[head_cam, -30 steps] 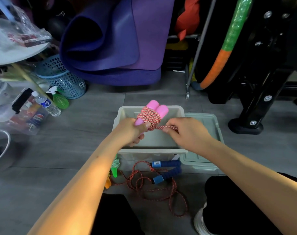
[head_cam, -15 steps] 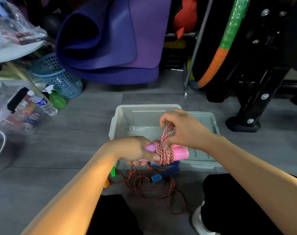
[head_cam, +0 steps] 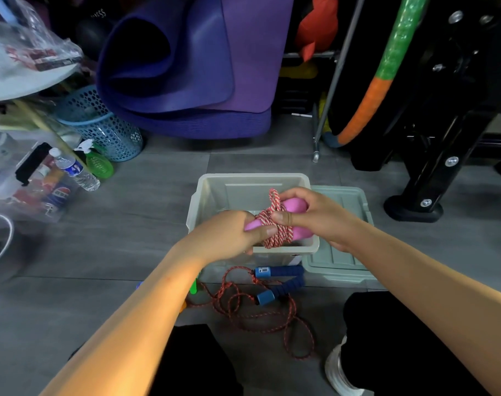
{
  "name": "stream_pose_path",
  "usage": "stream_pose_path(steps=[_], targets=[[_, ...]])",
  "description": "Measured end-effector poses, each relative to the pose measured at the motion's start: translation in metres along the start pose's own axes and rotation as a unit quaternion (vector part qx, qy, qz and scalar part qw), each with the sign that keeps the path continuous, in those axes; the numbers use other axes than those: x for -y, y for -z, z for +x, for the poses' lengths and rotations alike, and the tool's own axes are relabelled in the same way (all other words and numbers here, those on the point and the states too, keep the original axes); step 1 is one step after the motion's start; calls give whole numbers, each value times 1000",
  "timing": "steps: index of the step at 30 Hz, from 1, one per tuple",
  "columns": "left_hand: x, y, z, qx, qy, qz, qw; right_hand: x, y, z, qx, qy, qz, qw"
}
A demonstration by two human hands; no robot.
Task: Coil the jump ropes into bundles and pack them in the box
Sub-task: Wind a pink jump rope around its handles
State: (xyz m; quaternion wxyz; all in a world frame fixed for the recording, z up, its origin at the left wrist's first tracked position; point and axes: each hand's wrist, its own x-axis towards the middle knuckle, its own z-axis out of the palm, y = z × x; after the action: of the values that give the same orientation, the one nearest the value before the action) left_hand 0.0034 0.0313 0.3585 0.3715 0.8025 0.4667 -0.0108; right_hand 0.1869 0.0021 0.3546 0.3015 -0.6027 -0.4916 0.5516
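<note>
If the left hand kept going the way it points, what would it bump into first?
Probably the right hand. The left hand points rightward along the pink jump rope bundle that both grip, though depth is hard to judge.

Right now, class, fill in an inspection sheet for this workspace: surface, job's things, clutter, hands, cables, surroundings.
Surface: grey floor.
Job's things: pink rope bundled, held over the open box; lid beside it; blue rope loose on the floor.
Clutter: bottle, basket.
Hands: left hand grips the pink handles; right hand pinches the wraps.
Cables: nothing seen.
Surroundings: mats, hoop, black stand.
</note>
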Motion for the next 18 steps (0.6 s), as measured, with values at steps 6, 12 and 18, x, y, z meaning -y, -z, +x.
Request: stream_pose_path(steps=[6, 12, 18], targets=[[6, 7, 2, 9, 53, -172, 984, 6, 6, 0, 0, 53, -9, 999], [1, -4, 8, -49, 84, -326, 941, 4, -2, -4, -17, 142, -184, 973], [-1, -5, 17, -65, 109, -545, 829, 1, -8, -8, -46, 174, -188, 966]])
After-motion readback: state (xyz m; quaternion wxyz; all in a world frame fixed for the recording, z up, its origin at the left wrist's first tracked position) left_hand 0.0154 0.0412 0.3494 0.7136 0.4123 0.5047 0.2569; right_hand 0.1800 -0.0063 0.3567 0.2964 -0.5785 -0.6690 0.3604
